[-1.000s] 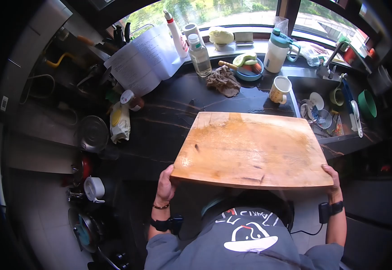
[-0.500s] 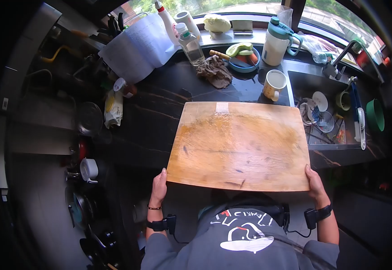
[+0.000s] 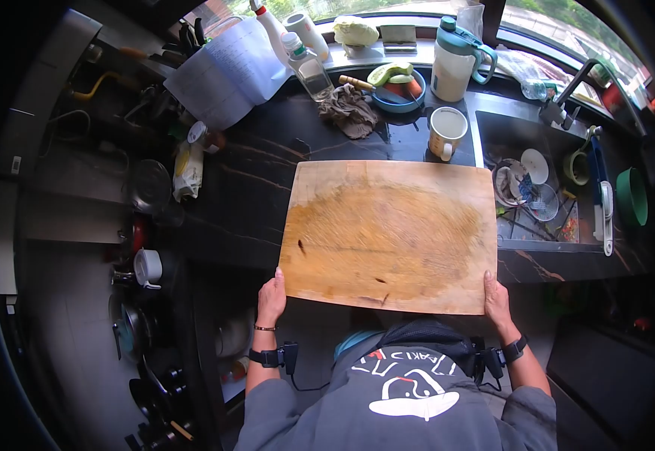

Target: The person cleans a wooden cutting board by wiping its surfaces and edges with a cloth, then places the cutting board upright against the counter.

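Observation:
A large wooden cutting board (image 3: 391, 233), damp and darker over its middle, is held between both hands at the front of the black counter. My left hand (image 3: 272, 295) grips its near left corner, the thumb up along the side edge. At the near right corner my right hand (image 3: 496, 297) grips the other side. The fingers under the board are hidden. Just beyond its far edge stands a mug (image 3: 447, 134), and a crumpled brown cloth (image 3: 350, 113) lies further back to the left.
A sink (image 3: 538, 246) holding dishes is at the right. Behind the board stand a blue bowl (image 3: 401, 104) of vegetables with a knife, a large jug (image 3: 451, 71) and a clear bottle (image 3: 312, 77). Papers (image 3: 226, 75) stand at the back left.
The board and both hands have shifted slightly left in view. The board's far edge appears slightly higher, and the bright glare on its surface has faded.

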Available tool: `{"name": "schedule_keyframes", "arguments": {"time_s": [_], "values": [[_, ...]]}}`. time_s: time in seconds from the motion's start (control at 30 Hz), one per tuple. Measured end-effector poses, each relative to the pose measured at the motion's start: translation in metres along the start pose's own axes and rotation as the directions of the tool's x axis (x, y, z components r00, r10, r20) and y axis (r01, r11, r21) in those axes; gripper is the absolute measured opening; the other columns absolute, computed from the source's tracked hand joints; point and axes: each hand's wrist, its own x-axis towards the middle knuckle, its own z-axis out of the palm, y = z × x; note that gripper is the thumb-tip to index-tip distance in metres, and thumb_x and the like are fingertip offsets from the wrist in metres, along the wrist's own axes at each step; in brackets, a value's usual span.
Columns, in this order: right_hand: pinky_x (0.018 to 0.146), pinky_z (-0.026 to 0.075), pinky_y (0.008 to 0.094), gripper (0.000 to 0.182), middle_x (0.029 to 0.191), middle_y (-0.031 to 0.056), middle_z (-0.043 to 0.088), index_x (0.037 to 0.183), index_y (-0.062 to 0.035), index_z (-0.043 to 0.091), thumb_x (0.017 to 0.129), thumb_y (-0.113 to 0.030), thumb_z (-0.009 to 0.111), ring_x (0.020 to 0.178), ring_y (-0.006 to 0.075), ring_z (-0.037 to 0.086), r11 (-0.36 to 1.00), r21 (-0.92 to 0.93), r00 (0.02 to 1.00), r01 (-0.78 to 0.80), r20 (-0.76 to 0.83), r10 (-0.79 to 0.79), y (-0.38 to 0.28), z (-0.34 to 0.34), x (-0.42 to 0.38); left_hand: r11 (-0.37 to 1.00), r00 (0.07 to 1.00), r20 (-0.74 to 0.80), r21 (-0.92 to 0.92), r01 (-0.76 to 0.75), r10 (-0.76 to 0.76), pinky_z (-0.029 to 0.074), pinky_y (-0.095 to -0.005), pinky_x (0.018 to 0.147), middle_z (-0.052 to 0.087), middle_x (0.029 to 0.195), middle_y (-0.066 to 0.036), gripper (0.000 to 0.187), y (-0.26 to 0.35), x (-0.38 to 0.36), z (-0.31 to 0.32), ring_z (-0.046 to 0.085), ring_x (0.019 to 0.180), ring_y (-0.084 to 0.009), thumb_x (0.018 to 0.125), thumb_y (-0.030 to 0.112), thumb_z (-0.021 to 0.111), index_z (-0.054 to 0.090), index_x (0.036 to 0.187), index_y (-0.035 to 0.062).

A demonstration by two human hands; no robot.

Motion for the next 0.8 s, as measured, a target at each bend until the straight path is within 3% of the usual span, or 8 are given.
{"name": "schedule_keyframes", "arguments": {"time_s": [0.03, 0.13, 0.2, 0.23, 0.3, 0.5, 0.7, 0.8], "values": [[0.073, 0.048, 0.0263, 0.058, 0.094, 0.0075, 0.065, 0.103, 0.0074, 0.062, 0.098, -0.047, 0.043, 0.082, 0.0101, 0.057, 1.0, 0.001, 1.0, -0.001, 0.003, 0.001, -0.011, -0.002, -0.004, 1.0, 0.999, -0.032, -0.009, 0.004, -0.005, 0.045, -0.0486, 0.072, 0.061, 0.086, -0.029, 0.067, -0.001, -0.002, -0.002, 0.057, 0.087, -0.0473, 0.099, 0.05, 0.025, 0.063, 0.09, -0.0045], [0.046, 0.047, 0.0253, 0.055, 0.073, 0.0096, 0.064, 0.09, 0.0037, 0.063, 0.096, -0.048, 0.045, 0.055, 0.0116, 0.059, 0.999, 0.027, 0.999, -0.04, 0.01, 0.04, -0.046, -0.012, -0.018, 0.992, 0.994, -0.087, -0.107, 0.061, -0.071, 0.046, -0.0444, 0.073, 0.064, 0.086, -0.027, 0.067, 0.0, -0.012, -0.02, 0.061, 0.087, -0.0424, 0.099, 0.05, 0.026, 0.065, 0.092, -0.0037], [0.034, 0.039, 0.0218, 0.049, 0.068, 0.0072, 0.063, 0.093, 0.0022, 0.061, 0.095, -0.045, 0.048, 0.043, 0.0109, 0.056, 0.961, 0.256, 0.99, -0.108, 0.12, 0.079, -0.073, -0.022, -0.027, 0.973, 0.986, -0.12, -0.215, 0.089, -0.117, 0.047, -0.0391, 0.072, 0.066, 0.084, -0.023, 0.064, -0.003, -0.019, -0.037, 0.065, 0.083, -0.0341, 0.099, 0.049, 0.03, 0.065, 0.093, -0.0039], [0.034, 0.039, 0.0218, 0.049, 0.068, 0.0072, 0.063, 0.093, 0.0022, 0.061, 0.095, -0.045, 0.048, 0.043, 0.0109, 0.056, 0.96, 0.258, 0.989, -0.107, 0.125, 0.077, -0.088, -0.029, -0.032, 0.96, 0.981, -0.188, -0.281, -0.016, -0.038, 0.047, -0.0363, 0.073, 0.067, 0.084, -0.019, 0.063, 0.007, -0.029, -0.047, 0.065, 0.081, -0.0269, 0.099, 0.048, 0.032, 0.065, 0.093, -0.0055], [0.036, 0.04, 0.0195, 0.046, 0.069, 0.0075, 0.065, 0.101, 0.0026, 0.058, 0.095, -0.042, 0.051, 0.045, 0.0101, 0.057, 0.914, 0.312, 0.934, -0.261, 0.322, 0.156, -0.119, -0.043, -0.041, 0.918, 0.975, -0.199, -0.397, 0.014, -0.101, 0.047, -0.0319, 0.075, 0.069, 0.086, -0.014, 0.062, 0.02, -0.043, -0.064, 0.063, 0.082, -0.018, 0.1, 0.045, 0.033, 0.065, 0.095, -0.0069], [0.036, 0.041, 0.0191, 0.046, 0.071, 0.0079, 0.065, 0.102, 0.0026, 0.057, 0.095, -0.042, 0.051, 0.046, 0.0104, 0.059, 0.912, 0.271, 0.9, -0.309, 0.393, 0.189, -0.127, -0.049, -0.044, 0.699, 0.971, -0.197, -0.713, -0.05, -0.132, 0.045, -0.0257, 0.077, 0.067, 0.094, -0.008, 0.055, 0.015, -0.059, -0.065, 0.059, 0.084, -0.0108, 0.101, 0.04, 0.036, 0.064, 0.1, -0.0063], [0.037, 0.044, 0.0202, 0.046, 0.07, 0.0081, 0.065, 0.102, 0.0023, 0.057, 0.094, -0.043, 0.052, 0.046, 0.0115, 0.059, 0.962, 0.239, 0.953, -0.129, 0.298, 0.053, -0.063, -0.021, -0.016, 0.827, 0.963, -0.249, -0.56, -0.056, -0.103, 0.046, -0.0313, 0.074, 0.068, 0.089, -0.011, 0.058, -0.035, -0.026, -0.001, 0.062, 0.083, -0.0173, 0.1, 0.044, 0.036, 0.065, 0.097, -0.0062], [0.039, 0.046, 0.022, 0.047, 0.071, 0.0088, 0.065, 0.102, 0.0021, 0.059, 0.093, -0.044, 0.054, 0.048, 0.0138, 0.061, 0.993, 0.099, 0.968, -0.064, 0.247, 0.037, -0.044, -0.009, -0.008, 0.931, 0.978, -0.129, -0.347, 0.113, -0.167, 0.046, -0.0402, 0.073, 0.066, 0.087, -0.024, 0.059, -0.048, -0.009, 0.018, 0.063, 0.084, -0.034, 0.1, 0.043, 0.031, 0.063, 0.094, -0.0061]]}}
